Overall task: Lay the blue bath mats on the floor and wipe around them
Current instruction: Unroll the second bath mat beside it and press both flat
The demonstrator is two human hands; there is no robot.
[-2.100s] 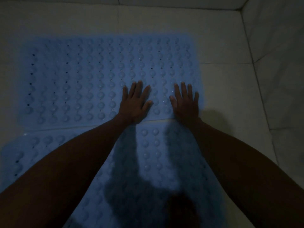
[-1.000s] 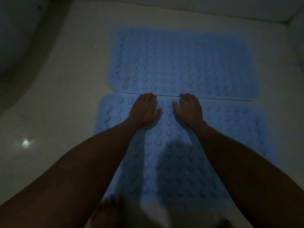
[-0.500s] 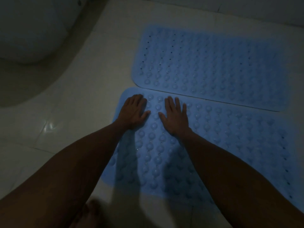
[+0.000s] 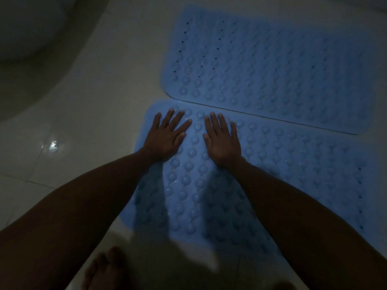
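Left hand (image 4: 166,137) and right hand (image 4: 223,140) press flat, fingers spread, on the near mat (image 4: 293,164). Far mat (image 4: 272,65) lies edge to edge; both look laid, wiping the floor (image 4: 94,114) remains.

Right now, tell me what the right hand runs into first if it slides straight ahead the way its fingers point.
The right hand lies flat on the near mat, fingers pointing toward the far mat. Sliding on, it would likely meet that mat's near edge first, where the two mats lie side by side.
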